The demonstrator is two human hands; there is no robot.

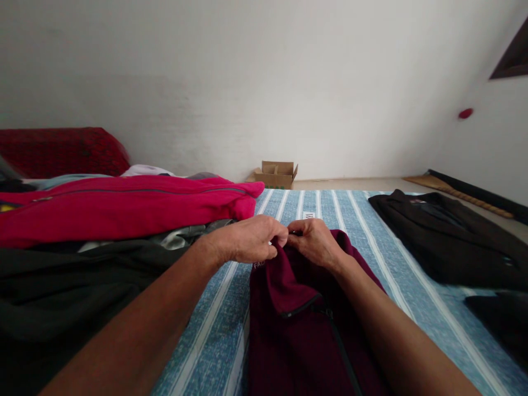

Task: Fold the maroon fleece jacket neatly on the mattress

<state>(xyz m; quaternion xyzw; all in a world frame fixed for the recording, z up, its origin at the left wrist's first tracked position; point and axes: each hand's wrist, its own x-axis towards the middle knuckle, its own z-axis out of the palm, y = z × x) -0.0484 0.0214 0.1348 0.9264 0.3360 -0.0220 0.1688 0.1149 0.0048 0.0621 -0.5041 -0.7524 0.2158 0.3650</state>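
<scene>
A maroon zip jacket [280, 341] lies on the blue-and-white striped sheet [214, 330] in front of me, its dark zip running down the right of centre. At the collar, my left hand [258, 239] pinches the cloth between thumb and fingers. Close beside it, my right hand [315, 242] has its fingers closed on the same collar edge, nearly touching the left fingertips. One collar flap folds down toward me. Part of a pale print shows by the left hand. My wrists and forearms hide some of the jacket's right side.
Left of me are piled clothes, with a bright pink zip jacket [124, 206] above a dark green garment [82, 286]. A folded black garment [445, 242] lies at the right. Beyond the sheet's far edge stands an open cardboard box [276, 175] by the white wall [247, 82].
</scene>
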